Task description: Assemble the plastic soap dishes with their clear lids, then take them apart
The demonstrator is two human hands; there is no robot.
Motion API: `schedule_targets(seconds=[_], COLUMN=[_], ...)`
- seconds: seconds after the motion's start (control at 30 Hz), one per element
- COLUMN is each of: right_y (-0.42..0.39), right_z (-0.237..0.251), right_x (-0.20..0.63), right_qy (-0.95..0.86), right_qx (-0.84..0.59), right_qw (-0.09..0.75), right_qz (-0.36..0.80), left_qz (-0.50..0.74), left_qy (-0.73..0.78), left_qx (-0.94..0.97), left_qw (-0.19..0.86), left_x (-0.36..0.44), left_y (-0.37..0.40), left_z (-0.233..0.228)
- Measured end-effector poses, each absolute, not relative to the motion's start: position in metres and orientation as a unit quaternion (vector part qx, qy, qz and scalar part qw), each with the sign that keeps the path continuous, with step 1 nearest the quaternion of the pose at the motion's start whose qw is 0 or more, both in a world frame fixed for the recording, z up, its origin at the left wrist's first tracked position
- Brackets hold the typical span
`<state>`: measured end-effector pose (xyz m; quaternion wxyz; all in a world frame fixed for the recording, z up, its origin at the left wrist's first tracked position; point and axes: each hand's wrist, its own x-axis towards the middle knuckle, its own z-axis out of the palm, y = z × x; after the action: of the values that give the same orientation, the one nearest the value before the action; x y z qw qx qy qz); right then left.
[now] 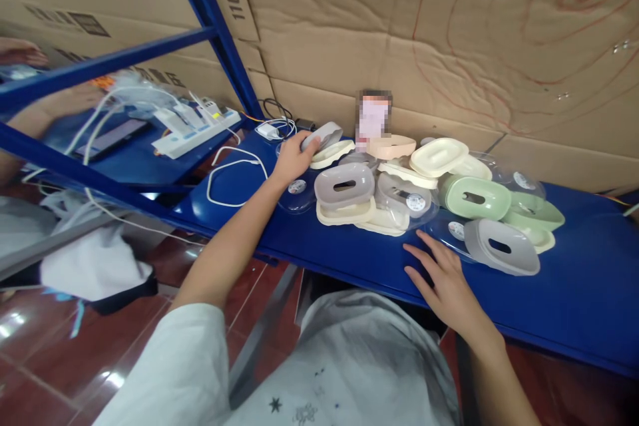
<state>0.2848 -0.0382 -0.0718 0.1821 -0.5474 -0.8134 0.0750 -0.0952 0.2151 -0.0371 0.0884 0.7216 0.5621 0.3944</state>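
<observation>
Here, my left hand (292,160) reaches to the far left end of a heap of plastic shells on the blue tabletop (589,286), its grip closed around a grey shell (322,135), fingers curled over the top edge with the thumb hidden beneath. My right hand (442,276) lies flat and open on the tabletop at the near edge, fingers spread, holding nothing, its fingertips just beside a clear lid (452,229) and near another grey shell (502,247) with a slot in its top. The heap runs between my hands: a grey slotted piece (344,185) stacked on a cream one, green shells (474,196) to the right, cream shells (438,156) behind, several clear lids with round stickers among them. I judge the grey shell to be light, hollow, moulded plastic, stiff but thin, with a smooth and somewhat slippery skin. The rounded rim looks like the best hold, or the slot on those that have one. The loose heap may slide if nudged. A white cable (234,170) loops just left of my left wrist, with a power strip (194,136) further left.
</observation>
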Motion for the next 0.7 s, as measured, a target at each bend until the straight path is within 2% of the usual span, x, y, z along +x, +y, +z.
schedule_targets(seconds=[0.7], right_y=[-0.037], right_z=[-0.073], right_x=[0.286], right_qy=[-0.828], right_qx=[-0.523], right_qw=[0.19], right_qz=[0.064], left_qz=[0.458], left_qy=[0.599], left_qx=[0.657], left_qw=[0.013], left_x=[-0.125], left_y=[0.235], left_z=[-0.053])
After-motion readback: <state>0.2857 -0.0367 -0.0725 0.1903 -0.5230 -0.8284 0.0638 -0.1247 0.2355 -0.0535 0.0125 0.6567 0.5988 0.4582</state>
